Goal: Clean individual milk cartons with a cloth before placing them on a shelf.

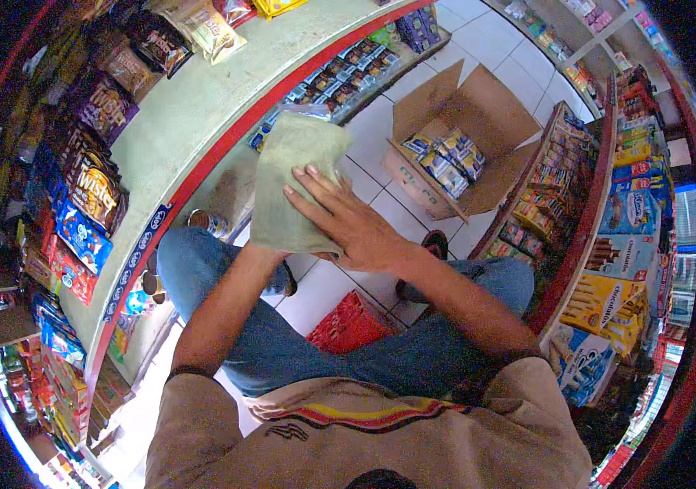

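Note:
A pale green cloth point(299, 183) hangs in front of me, above the tiled floor and between my knees. Flat along its right side lies my right hand point(348, 223), fingers spread over the fabric and the base of the hand at the lower edge. My left hand point(276, 252) goes in beneath the cloth from below. Only its wrist end shows, so its fingers are hidden. Whether anything else is inside or behind the cloth cannot be seen.
An open cardboard box point(421, 183) with packets point(452, 162) stands on the floor ahead. Left is a red-edged shelf point(189, 116) with snack bags point(100, 195); lower down are a can point(201, 219) and packets point(348, 73). Biscuit boxes point(620, 257) line the right shelf. Something red point(351, 324) lies between my legs.

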